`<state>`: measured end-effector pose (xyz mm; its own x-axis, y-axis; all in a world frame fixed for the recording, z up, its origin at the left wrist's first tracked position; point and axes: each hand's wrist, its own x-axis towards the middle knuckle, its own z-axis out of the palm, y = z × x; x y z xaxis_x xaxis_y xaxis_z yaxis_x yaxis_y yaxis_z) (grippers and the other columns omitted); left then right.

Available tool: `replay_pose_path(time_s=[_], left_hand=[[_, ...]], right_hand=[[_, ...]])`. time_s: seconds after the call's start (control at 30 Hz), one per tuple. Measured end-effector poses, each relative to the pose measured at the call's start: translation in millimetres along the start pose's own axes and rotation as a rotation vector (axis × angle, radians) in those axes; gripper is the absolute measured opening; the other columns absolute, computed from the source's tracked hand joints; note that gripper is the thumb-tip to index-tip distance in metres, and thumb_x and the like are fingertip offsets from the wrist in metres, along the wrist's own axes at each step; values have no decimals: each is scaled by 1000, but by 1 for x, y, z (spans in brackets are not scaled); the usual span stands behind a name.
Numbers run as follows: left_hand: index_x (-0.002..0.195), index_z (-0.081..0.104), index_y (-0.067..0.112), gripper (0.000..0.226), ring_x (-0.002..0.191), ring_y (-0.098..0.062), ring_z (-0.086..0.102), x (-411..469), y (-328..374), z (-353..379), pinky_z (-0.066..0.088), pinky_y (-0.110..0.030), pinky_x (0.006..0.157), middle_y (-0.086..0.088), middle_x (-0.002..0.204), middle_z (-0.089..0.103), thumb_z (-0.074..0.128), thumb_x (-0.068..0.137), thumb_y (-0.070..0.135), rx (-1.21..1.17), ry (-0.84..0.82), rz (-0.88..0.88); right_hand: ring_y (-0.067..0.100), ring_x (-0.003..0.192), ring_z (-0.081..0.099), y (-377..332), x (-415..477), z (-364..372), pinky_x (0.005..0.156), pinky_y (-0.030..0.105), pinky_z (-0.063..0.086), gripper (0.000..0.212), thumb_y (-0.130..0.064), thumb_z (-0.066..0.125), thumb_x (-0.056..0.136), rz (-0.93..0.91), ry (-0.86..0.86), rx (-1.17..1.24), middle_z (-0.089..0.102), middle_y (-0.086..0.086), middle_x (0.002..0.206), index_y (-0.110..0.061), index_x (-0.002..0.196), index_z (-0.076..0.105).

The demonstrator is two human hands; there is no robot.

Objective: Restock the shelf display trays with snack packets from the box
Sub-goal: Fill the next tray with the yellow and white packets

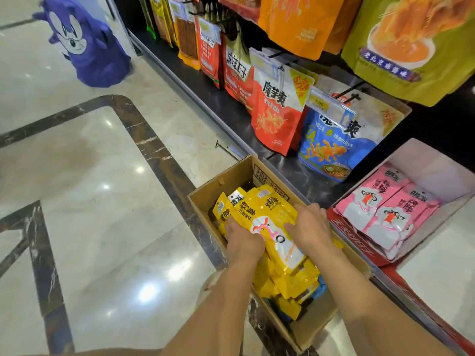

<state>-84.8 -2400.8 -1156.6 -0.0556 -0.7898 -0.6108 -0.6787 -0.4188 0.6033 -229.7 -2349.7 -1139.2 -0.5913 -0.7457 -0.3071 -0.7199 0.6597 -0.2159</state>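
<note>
Both hands are down in the box. The left hand (243,240) has its fingers curled round the left edge of a bundle of yellow snack packets (267,214), and the right hand (309,227) grips the same bundle from the other side, fingers bent over its right edge. The bundle sits between the two palms, its top ends fanned out beyond the fingertips. More yellow packets (285,276) lie loose under the wrists and forearms, and something blue shows beneath them.

All of this is inside an open cardboard box (221,181) that stands on the marble floor (90,176), pushed up against the foot of the shelving just beside the right hand.

To the right of the right hand is a white display tray (431,160) with a red front; it holds pink snack packets (385,211) in two overlapping rows, tilted towards the front.

Beyond the fingertips, bags hang on hooks — a blue one (331,147) with a price tag (320,102) in front of it, a red-and-white one (275,116) to its left, and big orange and green ones higher up.

Well off to the left of the left hand, on the far floor, stands a purple cartoon mascot figure (90,47).
</note>
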Motion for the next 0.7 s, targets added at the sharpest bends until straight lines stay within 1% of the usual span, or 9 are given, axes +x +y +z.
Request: replay_pose_path(time_s=[0.1, 0.17, 0.27, 0.37, 0.43, 0.5, 0.53, 0.6, 0.7], left_hand=[[149, 20, 12, 69, 124, -39, 54, -2, 3, -9, 47, -47, 99, -15, 138, 54, 56, 90, 9, -113, 101, -19], [147, 27, 14, 60, 120, -38, 56, -4, 7, -17, 49, -47, 98, -14, 133, 59, 53, 93, 12, -158, 152, 1], [141, 43, 20, 44, 116, -33, 59, -11, 10, -31, 46, -42, 97, -7, 127, 63, 51, 98, 19, -251, 198, 32], [130, 55, 24, 31, 103, -22, 65, -13, 10, -44, 52, -39, 93, -1, 118, 67, 53, 99, 19, -489, 163, 82], [124, 57, 24, 27, 94, -16, 69, -18, 11, -53, 55, -39, 90, -1, 112, 70, 57, 97, 18, -627, 38, 117], [116, 62, 26, 20, 90, -19, 73, -26, 13, -62, 59, -42, 85, -3, 105, 74, 61, 96, 22, -706, -112, 144], [114, 63, 27, 19, 91, -22, 74, -30, 13, -64, 59, -45, 85, -6, 105, 75, 62, 96, 24, -733, -175, 157], [119, 62, 27, 23, 95, -25, 74, -41, 17, -68, 59, -49, 86, -6, 106, 76, 63, 96, 27, -760, -268, 186], [128, 59, 35, 39, 98, -23, 73, -57, 27, -66, 60, -47, 82, -2, 117, 72, 68, 91, 38, -679, -338, 234]], right_hand=[[34, 119, 45, -2, 1, -1, 100, 42, 43, 48, -40, 69, 88, 31, -20, 27, 50, 14, 127, -20, 129, 57], [34, 115, 48, -2, -2, -5, 97, 42, 45, 38, -37, 68, 88, 32, -18, 56, 51, 13, 123, -20, 121, 61], [33, 111, 52, 2, -8, -12, 94, 43, 48, 41, -29, 68, 88, 41, 36, 144, 50, 12, 120, -18, 126, 59], [30, 102, 57, 10, -17, -25, 83, 37, 48, 37, -27, 72, 85, 47, 81, 300, 53, 9, 111, -19, 120, 62], [23, 89, 61, 15, -26, -37, 72, 31, 46, 25, -24, 75, 83, 36, 86, 495, 59, 4, 102, -24, 106, 66], [13, 79, 65, 20, -36, -49, 67, 28, 49, 22, -17, 78, 83, 25, 71, 726, 68, -2, 93, -30, 95, 65], [12, 79, 68, 23, -41, -53, 70, 29, 54, 25, -14, 79, 82, 45, 48, 868, 71, -3, 94, -30, 96, 66], [20, 88, 73, 29, -51, -58, 79, 39, 60, 37, -11, 80, 82, 116, -6, 1186, 73, 3, 104, -24, 115, 64], [19, 85, 72, 40, -71, -69, 68, 34, 58, 42, -6, 69, 90, 171, -44, 1556, 68, 5, 106, -18, 128, 58]])
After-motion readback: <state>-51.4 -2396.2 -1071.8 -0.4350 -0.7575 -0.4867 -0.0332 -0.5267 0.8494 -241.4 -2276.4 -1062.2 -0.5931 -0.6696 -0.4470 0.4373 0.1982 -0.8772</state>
